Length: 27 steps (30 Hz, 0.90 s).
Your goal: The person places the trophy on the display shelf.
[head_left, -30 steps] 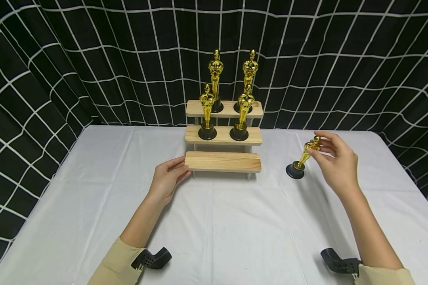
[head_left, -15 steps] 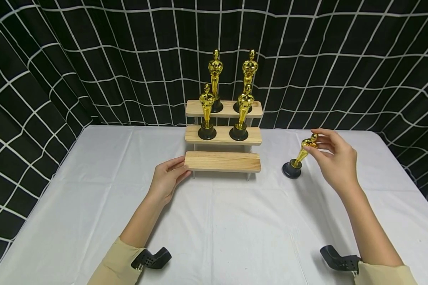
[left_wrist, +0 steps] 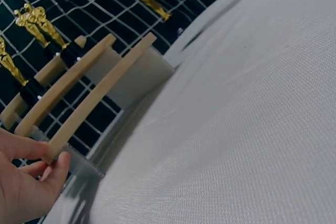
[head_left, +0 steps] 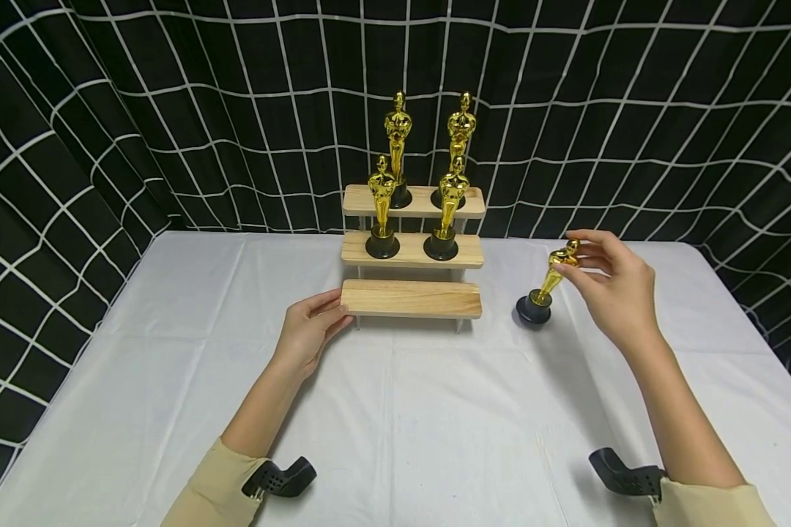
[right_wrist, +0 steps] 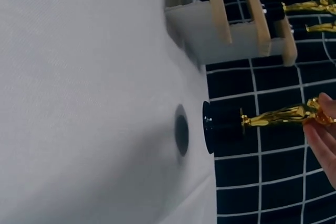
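Note:
A gold statuette trophy [head_left: 549,285] with a round black base tilts in my right hand [head_left: 622,300], whose thumb and fingers pinch it around the upper body. In the right wrist view its black base [right_wrist: 223,128] hangs just above the white cloth, apart from its shadow. My left hand [head_left: 303,333] grips the left end of the bottom step [head_left: 411,298] of a three-tier wooden display stand. Two trophies stand upright on the middle step [head_left: 411,251], and two more on the top step [head_left: 422,199]. The bottom step is bare.
A white cloth [head_left: 435,432] covers the table. Behind it and along both sides hangs a black curtain [head_left: 237,66] with a white grid. Clear side panels [right_wrist: 236,43] hold up the stand's steps. A black device [head_left: 280,479] sits on each wrist.
My right hand has moved slightly left and away from me, carrying the trophy a little nearer to the stand. The left hand and the stand have stayed put.

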Motion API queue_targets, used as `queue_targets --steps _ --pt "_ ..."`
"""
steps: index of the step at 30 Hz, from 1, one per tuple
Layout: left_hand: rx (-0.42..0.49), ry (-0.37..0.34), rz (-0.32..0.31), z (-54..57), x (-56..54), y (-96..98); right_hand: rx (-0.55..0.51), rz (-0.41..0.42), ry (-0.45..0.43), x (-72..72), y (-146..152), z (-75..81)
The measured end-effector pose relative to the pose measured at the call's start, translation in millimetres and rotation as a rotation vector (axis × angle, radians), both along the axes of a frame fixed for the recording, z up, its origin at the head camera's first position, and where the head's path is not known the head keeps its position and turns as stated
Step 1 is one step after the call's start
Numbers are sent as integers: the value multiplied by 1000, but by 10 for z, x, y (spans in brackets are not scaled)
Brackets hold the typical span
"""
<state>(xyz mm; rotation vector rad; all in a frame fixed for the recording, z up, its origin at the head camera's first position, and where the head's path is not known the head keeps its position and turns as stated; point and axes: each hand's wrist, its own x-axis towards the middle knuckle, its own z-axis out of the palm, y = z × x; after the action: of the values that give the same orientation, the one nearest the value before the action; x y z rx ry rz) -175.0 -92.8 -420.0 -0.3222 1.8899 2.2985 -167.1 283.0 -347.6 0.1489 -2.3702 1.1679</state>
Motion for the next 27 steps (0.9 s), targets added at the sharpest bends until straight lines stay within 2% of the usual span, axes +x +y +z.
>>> queue_targets --steps 14,27 --pt "17 -15 4 13 -8 7 59 23 1 -10 -102 135" --pt "29 -23 12 9 -9 6 58 75 12 23 -239 313"
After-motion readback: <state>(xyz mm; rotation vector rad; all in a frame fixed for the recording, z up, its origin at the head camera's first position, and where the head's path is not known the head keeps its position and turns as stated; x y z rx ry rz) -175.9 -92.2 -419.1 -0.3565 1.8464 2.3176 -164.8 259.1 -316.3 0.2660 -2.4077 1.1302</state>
